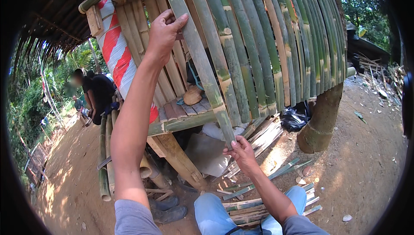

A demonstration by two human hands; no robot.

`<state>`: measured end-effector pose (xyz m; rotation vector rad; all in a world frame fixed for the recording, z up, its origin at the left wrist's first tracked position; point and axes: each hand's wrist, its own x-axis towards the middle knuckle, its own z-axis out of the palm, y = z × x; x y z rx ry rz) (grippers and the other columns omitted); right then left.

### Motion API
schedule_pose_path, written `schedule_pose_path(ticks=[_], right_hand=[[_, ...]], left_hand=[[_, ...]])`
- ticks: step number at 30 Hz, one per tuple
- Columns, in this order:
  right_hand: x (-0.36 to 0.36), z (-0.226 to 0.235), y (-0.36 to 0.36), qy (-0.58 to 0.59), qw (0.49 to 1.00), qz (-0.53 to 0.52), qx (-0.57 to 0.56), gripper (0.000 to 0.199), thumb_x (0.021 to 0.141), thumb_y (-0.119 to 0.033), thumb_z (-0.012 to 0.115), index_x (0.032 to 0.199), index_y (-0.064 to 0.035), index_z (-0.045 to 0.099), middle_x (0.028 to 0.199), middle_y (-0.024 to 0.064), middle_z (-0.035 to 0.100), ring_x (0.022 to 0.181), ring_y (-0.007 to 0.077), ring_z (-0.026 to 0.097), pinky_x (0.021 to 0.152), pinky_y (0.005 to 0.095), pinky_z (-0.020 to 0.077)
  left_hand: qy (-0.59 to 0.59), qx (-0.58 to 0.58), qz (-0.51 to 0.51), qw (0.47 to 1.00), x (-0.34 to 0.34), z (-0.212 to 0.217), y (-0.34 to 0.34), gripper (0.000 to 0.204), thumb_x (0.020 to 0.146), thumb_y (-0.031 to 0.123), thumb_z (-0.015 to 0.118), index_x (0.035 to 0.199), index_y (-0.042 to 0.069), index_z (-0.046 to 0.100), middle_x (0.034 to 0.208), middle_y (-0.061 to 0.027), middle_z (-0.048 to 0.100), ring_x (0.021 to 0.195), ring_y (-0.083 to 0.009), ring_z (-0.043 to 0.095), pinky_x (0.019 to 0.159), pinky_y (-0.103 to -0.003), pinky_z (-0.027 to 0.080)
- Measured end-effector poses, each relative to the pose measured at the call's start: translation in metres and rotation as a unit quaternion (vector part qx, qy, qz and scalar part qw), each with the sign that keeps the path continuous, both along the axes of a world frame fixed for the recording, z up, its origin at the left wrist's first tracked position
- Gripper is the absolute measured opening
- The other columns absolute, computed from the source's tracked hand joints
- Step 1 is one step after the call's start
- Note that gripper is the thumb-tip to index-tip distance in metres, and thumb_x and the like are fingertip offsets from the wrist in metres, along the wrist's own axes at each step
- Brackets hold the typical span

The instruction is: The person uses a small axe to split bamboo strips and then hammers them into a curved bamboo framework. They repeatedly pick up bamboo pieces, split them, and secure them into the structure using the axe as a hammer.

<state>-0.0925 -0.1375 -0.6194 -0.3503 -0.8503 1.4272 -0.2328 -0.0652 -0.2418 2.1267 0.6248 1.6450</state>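
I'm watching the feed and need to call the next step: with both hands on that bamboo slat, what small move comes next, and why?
Probably press the bamboo slat sideways against the row of slats. The left hand grips it high and the right hand holds its lower end, which hangs lower than the others and looks a little apart from the row.

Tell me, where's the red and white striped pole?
The red and white striped pole slants down the bamboo wall's left edge, just left of the left hand.

Bare dirt ground (353,148) carries split bamboo strips (258,200), a black bag (293,118) and shoes (168,209).
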Motion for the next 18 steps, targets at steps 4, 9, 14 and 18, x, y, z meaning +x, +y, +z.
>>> schedule_pose_path(ticks=[4, 9, 14, 18], right_hand=[[-0.002, -0.007, 0.017, 0.063, 0.998, 0.018, -0.017, 0.027, 0.098, -0.019, 0.058, 0.115, 0.0009, 0.053, 0.103, 0.013, 0.063, 0.091, 0.0207, 0.065, 0.085, 0.0367, 0.0553], [-0.015, -0.006, 0.027, 0.11, 0.993, 0.042, -0.028, 0.02, 0.098, -0.013, 0.056, 0.113, 0.0002, 0.055, 0.105, 0.0147, 0.064, 0.096, 0.0232, 0.066, 0.09, 0.0399, 0.0562], [-0.024, -0.004, 0.043, 0.191, 0.977, 0.054, -0.077, 0.02, 0.097, -0.011, 0.057, 0.112, 0.0022, 0.055, 0.106, 0.0174, 0.064, 0.1, 0.027, 0.065, 0.096, 0.0415, 0.0543], [-0.032, -0.011, 0.055, 0.271, 0.955, 0.051, -0.111, 0.028, 0.096, -0.009, 0.057, 0.118, 0.007, 0.051, 0.113, 0.0203, 0.06, 0.108, 0.0303, 0.061, 0.102, 0.042, 0.0506]], left_hand=[[0.04, -0.016, 0.016, 0.999, 0.002, 0.008, 0.019, 0.024, 0.093, 0.028, 0.067, 0.105, 0.007, 0.065, 0.091, 0.0004, 0.065, 0.08, -0.0081, 0.062, 0.069, -0.026, 0.051], [0.038, -0.033, 0.031, 0.998, -0.004, 0.007, 0.038, 0.026, 0.092, 0.028, 0.067, 0.105, 0.006, 0.066, 0.091, 0.0002, 0.066, 0.079, -0.0083, 0.061, 0.069, -0.026, 0.051], [0.043, -0.035, 0.037, 0.998, 0.0, 0.013, 0.045, 0.027, 0.091, 0.028, 0.068, 0.108, 0.006, 0.066, 0.092, 0.0005, 0.066, 0.079, -0.0089, 0.061, 0.071, -0.026, 0.049], [0.025, -0.052, 0.03, 0.998, 0.005, 0.012, 0.055, 0.026, 0.091, 0.028, 0.069, 0.106, 0.007, 0.065, 0.092, 0.0012, 0.066, 0.081, -0.0094, 0.061, 0.071, -0.026, 0.048]])
